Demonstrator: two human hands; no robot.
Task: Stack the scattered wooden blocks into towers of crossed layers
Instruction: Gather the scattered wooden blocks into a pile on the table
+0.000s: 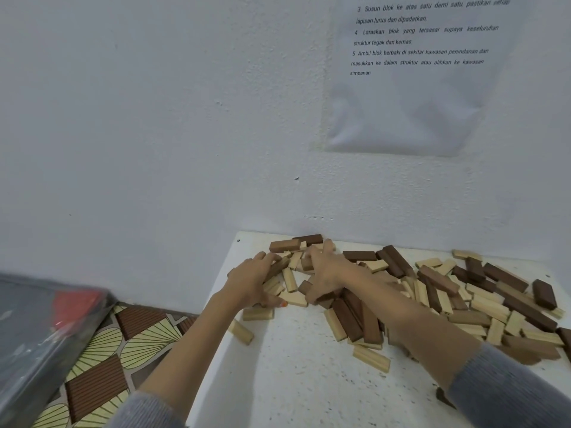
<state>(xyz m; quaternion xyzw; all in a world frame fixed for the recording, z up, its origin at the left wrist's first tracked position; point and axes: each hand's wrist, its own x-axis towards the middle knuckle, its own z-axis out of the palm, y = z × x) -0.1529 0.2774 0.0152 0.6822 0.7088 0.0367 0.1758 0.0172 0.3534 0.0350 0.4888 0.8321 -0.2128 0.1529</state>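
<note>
Wooden blocks [482, 301] in a loose, unstacked heap on the white table [296, 381] against the wall [154, 149]. Left hand [250, 282] and right hand [327, 273] near each other at the heap's far-left end, fingers curled over a cluster of blocks, apparently gripping it. Forearms extended forward, grey sleeves [509, 390] near the elbows.

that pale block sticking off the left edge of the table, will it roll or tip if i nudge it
The pale block has flat faces and square edges, so it would likely slide, not roll. It seems to overhang the table edge, so a leftward nudge may tip it off. It looks stiff, probably light wood.
</note>
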